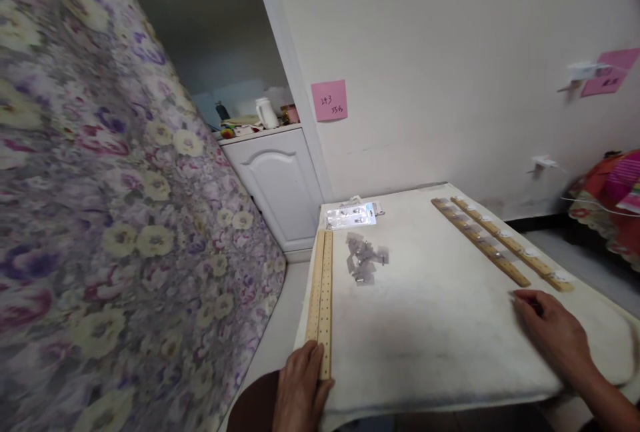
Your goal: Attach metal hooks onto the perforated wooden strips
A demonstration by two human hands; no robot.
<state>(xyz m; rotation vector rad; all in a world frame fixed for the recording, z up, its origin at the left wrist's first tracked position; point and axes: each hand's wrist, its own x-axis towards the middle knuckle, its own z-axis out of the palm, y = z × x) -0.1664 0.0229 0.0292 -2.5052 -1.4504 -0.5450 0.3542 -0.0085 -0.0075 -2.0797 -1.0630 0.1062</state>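
Along the table's left edge lie two pale wooden strips with rows of holes [325, 299], side by side. The fingers of my left hand [300, 385] rest over their near end, with the thumb apart beside it. My right hand [553, 329] is closed in a pinch above the right side of the table; what its fingertips hold, if anything, is too small to make out. Just beyond it, two more wooden strips [483, 242] carry several small clear packets. A loose pile of small clear packets with metal pieces [367, 262] lies between the two pairs of strips.
A clear blister pack [351, 215] lies at the far left corner of the white-covered table [415, 345]. A wall stands behind it, with a pink note [330, 100]. Left are a floral curtain [125, 219] and a white cabinet [283, 185].
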